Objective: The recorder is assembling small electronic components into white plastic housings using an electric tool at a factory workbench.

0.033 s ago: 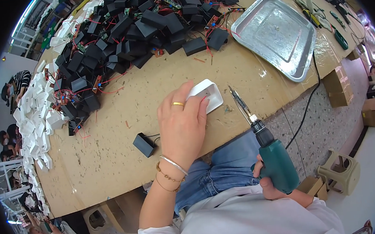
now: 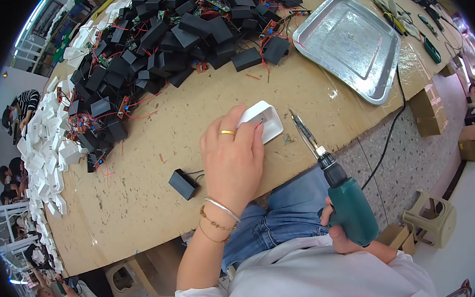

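Note:
My left hand (image 2: 229, 152) is closed around a small white plastic housing (image 2: 271, 124) at the table's front part. The open end of the housing faces right, and a bit of red wire shows by my thumb. A black block (image 2: 183, 184) lies left of my wrist, with dark leads running under the hand. In my right hand (image 2: 339, 235) is a green soldering gun (image 2: 353, 209), gripped by its handle. Its metal tip points up and left over the table edge, apart from the housing. My left palm hides the rest of the housing.
A heap of black blocks (image 2: 184, 38) with red wires and circuit boards covers the back. White housings (image 2: 42, 152) pile up at the left. A metal tray (image 2: 375, 90) stands back right, near pliers (image 2: 394, 19). A black cord (image 2: 386, 156) hangs beside the table. A stool (image 2: 430, 217) stands lower right.
My left hand has shifted very slightly, still on the white housing. The soldering gun and the black block have not visibly moved.

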A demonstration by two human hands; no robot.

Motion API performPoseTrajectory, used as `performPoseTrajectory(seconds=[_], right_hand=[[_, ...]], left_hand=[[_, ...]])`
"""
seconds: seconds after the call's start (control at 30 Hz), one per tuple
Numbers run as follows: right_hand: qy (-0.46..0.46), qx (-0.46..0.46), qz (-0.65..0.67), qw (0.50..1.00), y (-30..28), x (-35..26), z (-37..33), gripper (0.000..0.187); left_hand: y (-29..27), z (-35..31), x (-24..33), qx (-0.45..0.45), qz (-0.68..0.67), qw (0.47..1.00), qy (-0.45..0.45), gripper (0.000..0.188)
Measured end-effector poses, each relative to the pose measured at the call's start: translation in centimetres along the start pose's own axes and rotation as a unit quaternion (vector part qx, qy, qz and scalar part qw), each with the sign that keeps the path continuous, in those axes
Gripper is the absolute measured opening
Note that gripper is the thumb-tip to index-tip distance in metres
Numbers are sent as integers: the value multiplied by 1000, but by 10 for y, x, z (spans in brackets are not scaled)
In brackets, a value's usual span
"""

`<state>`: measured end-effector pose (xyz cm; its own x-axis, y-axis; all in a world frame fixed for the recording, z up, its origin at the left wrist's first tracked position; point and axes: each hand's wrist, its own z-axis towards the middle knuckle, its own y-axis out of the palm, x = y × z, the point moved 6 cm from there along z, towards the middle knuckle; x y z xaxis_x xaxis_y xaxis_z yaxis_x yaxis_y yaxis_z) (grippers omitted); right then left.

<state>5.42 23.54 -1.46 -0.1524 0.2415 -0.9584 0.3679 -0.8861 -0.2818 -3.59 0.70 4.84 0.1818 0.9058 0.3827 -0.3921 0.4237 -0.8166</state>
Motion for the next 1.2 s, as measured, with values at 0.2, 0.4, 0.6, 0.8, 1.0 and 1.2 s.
performPoseTrajectory(seconds=[0.2,0.4,0.6,0.8,1.0,1.2], right_hand=[[-19,16,7,1000,4,4,-2,26],[-20,21,-11,1000,0,7,-4,26],[-20,36,14,999,1,7,-2,28],[-25,45,22,998,-1,3,1,29],[-1,17,-9,1000,0,4,1,29],[-12,26,2,1000,-4,7,1,27]], left_hand=[[7,-5,5,11,34,999,-21,13],[-7,-11,7,32,15,999,2,18],[-7,-22,-2,7,-27,999,-16,12],[-4,-20,-3,9,-51,998,-42,10],[-1,-7,9,57,-11,997,48,18],[6,-14,-4,57,-104,992,-43,20]])
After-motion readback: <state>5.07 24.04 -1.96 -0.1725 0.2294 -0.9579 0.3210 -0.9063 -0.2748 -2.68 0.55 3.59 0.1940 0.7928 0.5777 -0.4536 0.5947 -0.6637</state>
